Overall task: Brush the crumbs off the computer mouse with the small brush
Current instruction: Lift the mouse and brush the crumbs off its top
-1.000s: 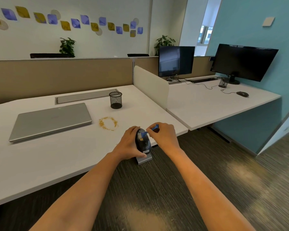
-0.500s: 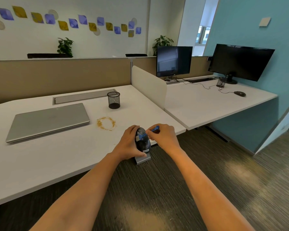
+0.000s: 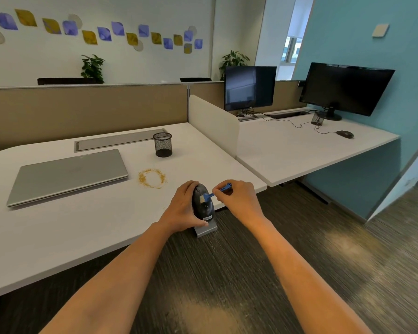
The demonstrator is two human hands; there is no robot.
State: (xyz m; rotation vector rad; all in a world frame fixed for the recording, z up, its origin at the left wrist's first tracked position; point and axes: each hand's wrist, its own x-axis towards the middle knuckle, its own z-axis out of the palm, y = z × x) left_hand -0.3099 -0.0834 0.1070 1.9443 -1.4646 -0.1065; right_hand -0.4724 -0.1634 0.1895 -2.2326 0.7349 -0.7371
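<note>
A black computer mouse [image 3: 204, 208] is held tilted just past the front edge of the white desk [image 3: 82, 227], with my left hand [image 3: 182, 208] gripping its left side. My right hand [image 3: 239, 201] pinches a small blue brush [image 3: 217, 192] by its handle. The brush's pale bristles touch the top of the mouse. A ring of yellowish crumbs [image 3: 152, 178] lies on the desk behind the mouse. A small grey block [image 3: 206, 230] shows under the mouse at the desk edge.
A shut grey laptop [image 3: 68, 174] lies at the left. A black mesh pen cup [image 3: 163, 148] stands behind the crumbs. A white divider [image 3: 214, 124] separates a neighbouring desk with two monitors [image 3: 250, 88] and another mouse [image 3: 345, 134]. Carpet floor lies below.
The brush head has slid down the mouse's top towards me. Both hands stay in place around the mouse; the camera shifted slightly.
</note>
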